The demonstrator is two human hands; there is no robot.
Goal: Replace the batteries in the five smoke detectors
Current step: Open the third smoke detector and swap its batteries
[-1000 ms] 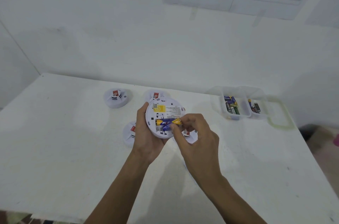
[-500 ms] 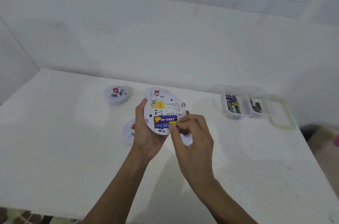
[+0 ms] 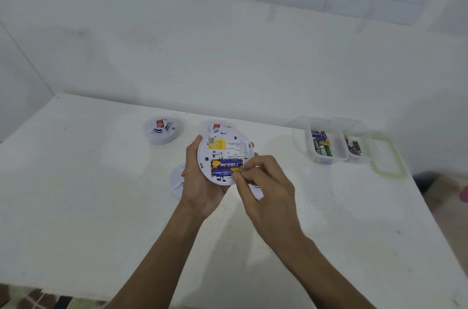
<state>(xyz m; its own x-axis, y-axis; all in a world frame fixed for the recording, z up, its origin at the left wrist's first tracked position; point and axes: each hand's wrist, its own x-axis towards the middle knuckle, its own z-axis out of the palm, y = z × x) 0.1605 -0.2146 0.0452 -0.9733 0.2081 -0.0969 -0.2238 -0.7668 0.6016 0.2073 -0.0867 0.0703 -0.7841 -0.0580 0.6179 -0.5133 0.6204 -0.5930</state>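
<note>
My left hand (image 3: 200, 182) holds a round white smoke detector (image 3: 225, 149) with its back facing me, above the table. Its battery bay holds two blue and yellow batteries (image 3: 226, 165), one above the other. My right hand (image 3: 266, 187) pinches the right end of the lower battery (image 3: 234, 170) with thumb and forefinger. Three more white detectors show on the table: one at the back left (image 3: 162, 130), one behind the held detector (image 3: 215, 125), one partly hidden under my left hand (image 3: 177, 179). A white piece (image 3: 257, 191) peeks out under my right hand.
Two clear plastic tubs stand at the back right: the left tub (image 3: 326, 159) holds several batteries, the right tub (image 3: 359, 157) a few more. A clear lid with a green rim (image 3: 390, 157) lies beside them. The white table (image 3: 76, 207) meets a white wall.
The lower battery went from tilted, lifted at its right end, to nearly flat in the bay. Both hands and the detector stayed near the same spot.
</note>
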